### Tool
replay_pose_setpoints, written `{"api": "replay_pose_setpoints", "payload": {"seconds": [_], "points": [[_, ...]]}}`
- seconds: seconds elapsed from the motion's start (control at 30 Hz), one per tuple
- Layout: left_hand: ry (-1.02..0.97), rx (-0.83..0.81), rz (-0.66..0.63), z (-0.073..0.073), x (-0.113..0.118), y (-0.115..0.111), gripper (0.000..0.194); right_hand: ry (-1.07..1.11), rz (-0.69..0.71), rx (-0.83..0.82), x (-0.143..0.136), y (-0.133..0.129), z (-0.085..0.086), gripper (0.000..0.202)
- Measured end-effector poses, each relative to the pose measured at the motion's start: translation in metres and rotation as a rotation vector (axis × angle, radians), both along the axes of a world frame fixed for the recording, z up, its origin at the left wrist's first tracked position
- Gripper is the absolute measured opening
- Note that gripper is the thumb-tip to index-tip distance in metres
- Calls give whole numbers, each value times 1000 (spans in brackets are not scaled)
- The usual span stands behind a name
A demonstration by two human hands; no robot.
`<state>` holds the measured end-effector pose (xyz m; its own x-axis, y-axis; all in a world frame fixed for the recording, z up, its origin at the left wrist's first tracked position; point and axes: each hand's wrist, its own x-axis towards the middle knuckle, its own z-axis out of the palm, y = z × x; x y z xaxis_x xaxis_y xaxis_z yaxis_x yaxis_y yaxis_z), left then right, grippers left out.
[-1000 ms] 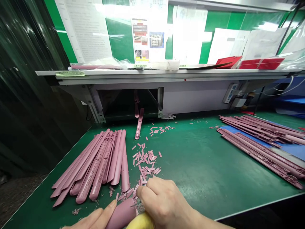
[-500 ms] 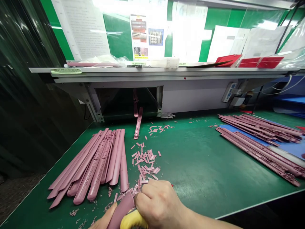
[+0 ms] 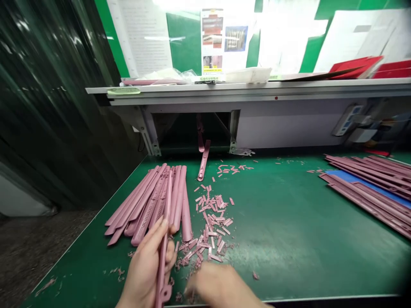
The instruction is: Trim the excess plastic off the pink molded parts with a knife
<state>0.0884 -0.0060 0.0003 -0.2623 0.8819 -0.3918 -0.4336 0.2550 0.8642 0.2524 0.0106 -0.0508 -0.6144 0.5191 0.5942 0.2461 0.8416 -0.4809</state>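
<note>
My left hand (image 3: 146, 267) grips a long pink plastic strip (image 3: 163, 252) that points away from me, its far end lying over the pile of pink strips (image 3: 154, 201) on the left of the green table (image 3: 289, 231). Blurred by motion, my right hand (image 3: 221, 286) hovers low at the table's front edge, just right of the held strip. Whether it holds anything cannot be made out. Between the hands and the pile lies a scatter of small pink offcuts (image 3: 210, 222).
A second stack of pink strips (image 3: 372, 184) lies on a blue sheet (image 3: 362, 182) at the right. One single strip (image 3: 204, 160) lies by the opening under the grey shelf (image 3: 257, 87). Papers hang on the green back wall. A dark curtain borders the left.
The view swung left. My left hand lifted the pink strip forward onto the pile at the left. My right hand came off the strip's end, and the yellow-handled tool is out of sight.
</note>
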Motion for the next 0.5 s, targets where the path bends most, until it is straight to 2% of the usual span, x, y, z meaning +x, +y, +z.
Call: {"api": "replay_pose_setpoints", "payload": {"seconds": [0.1, 0.2, 0.33, 0.5], "points": [[-73, 25, 55, 1, 6, 15, 20, -263, -98, 198, -21, -13, -16, 34], [-111, 58, 78, 1, 13, 18, 17, -375, -120, 253, -28, -12, -11, 32], [-166, 56, 108, 1, 14, 16, 15, -330, -119, 320, -26, -11, -10, 36], [-321, 105, 116, 2, 7, 18, 12, -143, 12, 312, -21, -17, -18, 44]]}}
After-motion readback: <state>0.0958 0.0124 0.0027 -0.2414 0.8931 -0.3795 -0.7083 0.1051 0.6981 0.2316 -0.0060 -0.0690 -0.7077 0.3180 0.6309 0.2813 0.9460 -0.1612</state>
